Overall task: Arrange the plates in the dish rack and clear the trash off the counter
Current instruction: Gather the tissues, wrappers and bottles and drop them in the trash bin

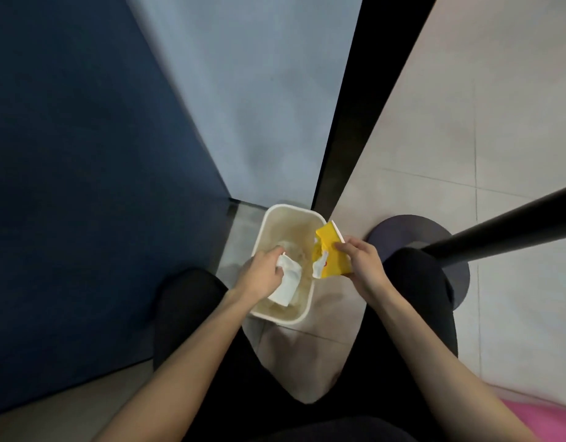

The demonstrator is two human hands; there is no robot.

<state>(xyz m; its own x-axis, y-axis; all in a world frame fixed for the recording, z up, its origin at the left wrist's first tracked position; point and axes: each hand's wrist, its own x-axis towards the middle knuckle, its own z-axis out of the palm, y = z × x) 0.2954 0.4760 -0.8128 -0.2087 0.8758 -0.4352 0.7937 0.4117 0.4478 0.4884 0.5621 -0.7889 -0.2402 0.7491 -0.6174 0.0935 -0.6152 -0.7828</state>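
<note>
Floor (498, 154) carries a white bin (289, 206) in the far corner. Left hand (259, 275) grips a white tissue (289, 279) over the bin; right hand (364, 261) pinches a yellow wrapper (334, 260) above its right rim.

Smooth white plastic bin (276, 318), soft crumpled paper tissue (287, 283), glossy yellow wrapper (333, 256), matt tiled floor (514, 298).

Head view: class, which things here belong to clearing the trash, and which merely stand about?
Job: white bin; white tissue, held by left hand; yellow wrapper, held by right hand.
Standing about: black pole; grey round base; blue panel.
</note>
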